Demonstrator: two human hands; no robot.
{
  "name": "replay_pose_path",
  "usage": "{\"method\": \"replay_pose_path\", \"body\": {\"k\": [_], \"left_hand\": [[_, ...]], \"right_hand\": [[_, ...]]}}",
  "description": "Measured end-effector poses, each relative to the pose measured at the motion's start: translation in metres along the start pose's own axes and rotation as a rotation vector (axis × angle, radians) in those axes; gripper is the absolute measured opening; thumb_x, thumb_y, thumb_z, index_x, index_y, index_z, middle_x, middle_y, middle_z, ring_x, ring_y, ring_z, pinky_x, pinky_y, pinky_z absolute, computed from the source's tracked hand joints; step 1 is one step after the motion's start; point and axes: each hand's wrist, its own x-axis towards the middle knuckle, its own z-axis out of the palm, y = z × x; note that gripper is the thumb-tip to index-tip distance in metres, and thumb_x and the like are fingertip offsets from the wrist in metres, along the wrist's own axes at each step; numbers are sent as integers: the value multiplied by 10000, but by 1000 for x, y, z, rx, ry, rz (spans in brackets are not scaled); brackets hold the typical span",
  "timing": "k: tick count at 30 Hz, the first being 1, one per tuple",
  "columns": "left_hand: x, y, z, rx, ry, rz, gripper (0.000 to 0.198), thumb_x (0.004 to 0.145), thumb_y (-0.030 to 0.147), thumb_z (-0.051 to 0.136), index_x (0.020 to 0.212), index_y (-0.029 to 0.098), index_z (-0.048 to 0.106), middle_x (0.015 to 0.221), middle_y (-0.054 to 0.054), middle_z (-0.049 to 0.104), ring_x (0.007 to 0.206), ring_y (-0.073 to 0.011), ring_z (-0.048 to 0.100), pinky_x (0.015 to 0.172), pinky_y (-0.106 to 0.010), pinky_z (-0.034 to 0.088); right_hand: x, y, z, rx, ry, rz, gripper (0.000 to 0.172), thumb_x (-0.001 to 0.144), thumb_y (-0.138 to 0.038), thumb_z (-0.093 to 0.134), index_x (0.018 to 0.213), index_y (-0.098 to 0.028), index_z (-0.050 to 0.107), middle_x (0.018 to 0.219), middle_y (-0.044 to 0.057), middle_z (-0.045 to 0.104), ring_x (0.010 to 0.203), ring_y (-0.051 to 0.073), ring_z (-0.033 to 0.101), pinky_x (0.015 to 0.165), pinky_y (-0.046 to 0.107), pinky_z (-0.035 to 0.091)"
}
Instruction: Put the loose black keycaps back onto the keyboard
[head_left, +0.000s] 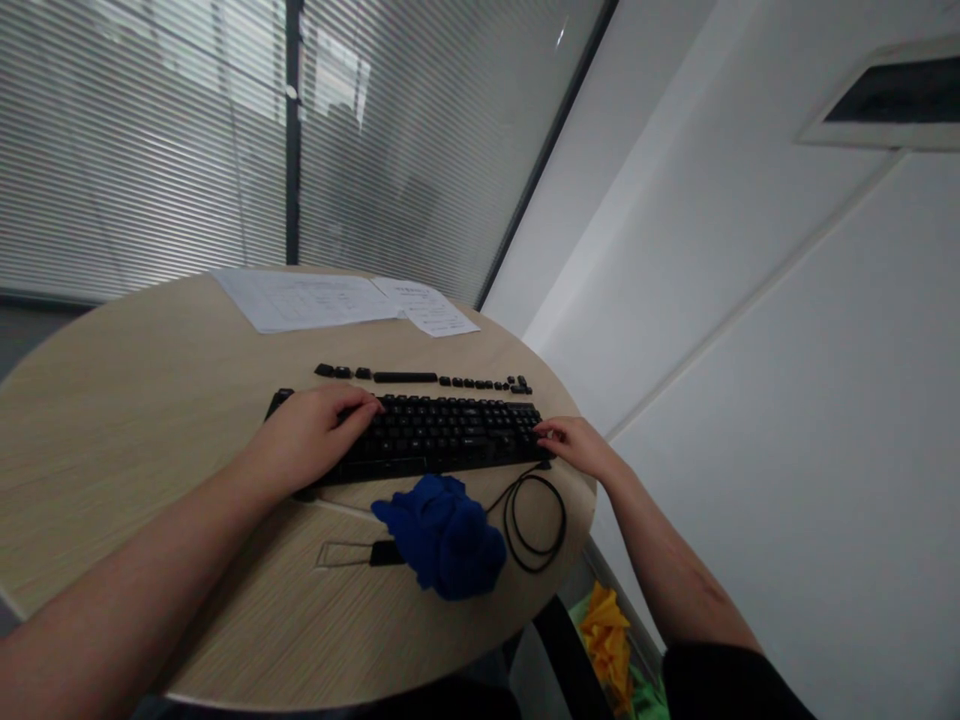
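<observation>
Table (pixel 165 420): keyboard (pixel 450 425), loose keycaps (pixel 405 378) beyond, far side.
Left hand (pixel 311 430): fingers curled over keyboard, grasp unclear.
Right hand (pixel 576 441): fingers bent at right end, grasp unclear.
Keyboard pressure: probably best light, even.

A counter (pixel 135 420) with a rounded edge is surfaced in pale wood grain. Near its far edge, a large sheet (pixel 315 302) and a smaller sheet (pixel 433 312), both printed, are spread side by side. In front of them, loose black keys (pixel 405 377) are set out in a row, one long bar among them. A black keyboard (pixel 450 425) is placed just nearer than the row. Nearer still, a crumpled blue cloth (pixel 450 535) is laid, flanked by a black-handled wire tool (pixel 385 552) at its left and a looped black cable (pixel 565 520) at its right.
</observation>
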Motion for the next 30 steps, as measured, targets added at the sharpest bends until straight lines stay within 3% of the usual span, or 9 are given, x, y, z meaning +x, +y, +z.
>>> {"method": "replay_pose_path", "body": {"k": [7,18,22,30], "left_hand": [[0,2,-1,-1,4,-4,401,918,491,440,929,211,727,981,-81,762,926,-266,684,883,-394,516],[-2,4,-3,3,-7,17,375,950,438,436,960,198,723,1008,-78,757,941,-248,670,910,-403,505],[-1,5,-3,4,-7,13,397,947,445,424,962,183,722,1023,-93,754,964,-259,671,915,-406,501],[-1,4,-4,21,12,4,404,937,461,417,962,196,721,1027,-86,759,948,-261,678,890,-394,510]], "right_hand": [[3,-3,1,-25,1,45,193,900,-298,690,1052,-237,793,812,23,756,709,171,665,677,274,468],[0,-6,5,-113,6,-12,124,909,-240,682,963,-240,794,958,46,786,838,197,710,759,295,500],[0,-13,5,-166,-5,-13,138,908,-211,668,963,-235,793,1015,59,785,905,213,717,791,306,511],[5,-23,-8,-134,-87,-30,264,819,-85,626,952,-228,803,998,45,766,840,185,692,801,289,521]]}}
